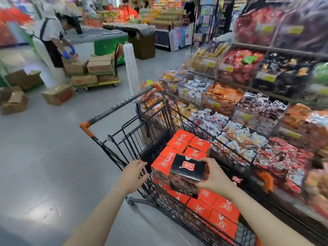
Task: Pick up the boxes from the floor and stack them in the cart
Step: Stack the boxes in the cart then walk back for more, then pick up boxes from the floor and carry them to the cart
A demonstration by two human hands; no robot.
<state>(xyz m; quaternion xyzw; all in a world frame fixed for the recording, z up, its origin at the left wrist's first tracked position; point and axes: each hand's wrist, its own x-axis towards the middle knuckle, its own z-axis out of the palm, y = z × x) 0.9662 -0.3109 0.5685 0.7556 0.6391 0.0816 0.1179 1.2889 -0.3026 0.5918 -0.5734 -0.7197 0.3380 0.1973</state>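
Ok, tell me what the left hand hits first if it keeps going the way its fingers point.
Most likely the cart: the left hand points right, fingers at the black wire side wall. Behind the wire sit the orange boxes. Whether it already touches is unclear.

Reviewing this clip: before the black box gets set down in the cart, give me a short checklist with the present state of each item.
1. Right hand grips the black box: ok, fingers curl over its top edge and thumb sits on its near side.
2. Box is over the cart basket: ok, it sits above the orange boxes.
3. Left hand steadies the cart: ok, fingers rest on the wire side wall.
4. Level spot to land: cannot tell, the orange boxes lie at two heights and the box hides the gap.
5. Box held level: not ok, it is tilted.
6. More boxes of this kind left on the floor: cannot tell.
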